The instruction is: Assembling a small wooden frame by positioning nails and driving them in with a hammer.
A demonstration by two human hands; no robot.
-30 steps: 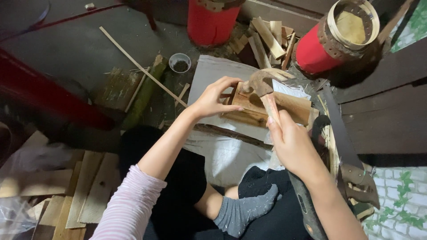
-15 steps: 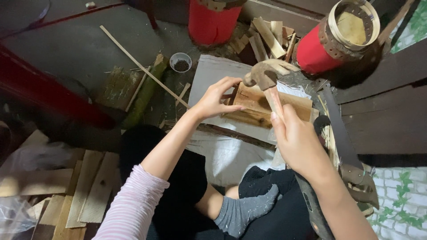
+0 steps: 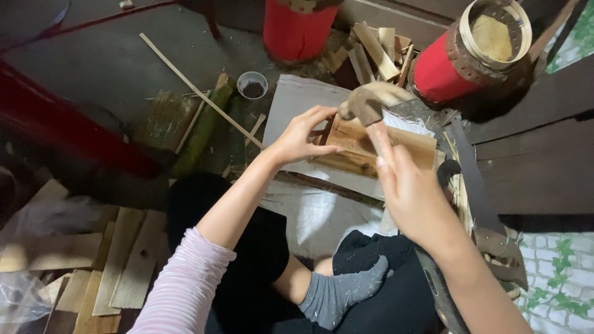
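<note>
wooden board lies on the white sheet. left hand pinches at its near edge, fingers together. right hand, clamped on the hammer, has swung its head lower over the board, mid-strike.

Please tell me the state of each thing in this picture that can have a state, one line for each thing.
hammer: raised above the wood, blurred, held by its handle
wooden piece: lying flat on the grey board
left hand: fingers on the left edge of the wooden piece
right hand: closed around the hammer handle
small cup: upright, open, dark contents inside
red drum: upright, open-topped
saw: lying flat, untouched
</note>
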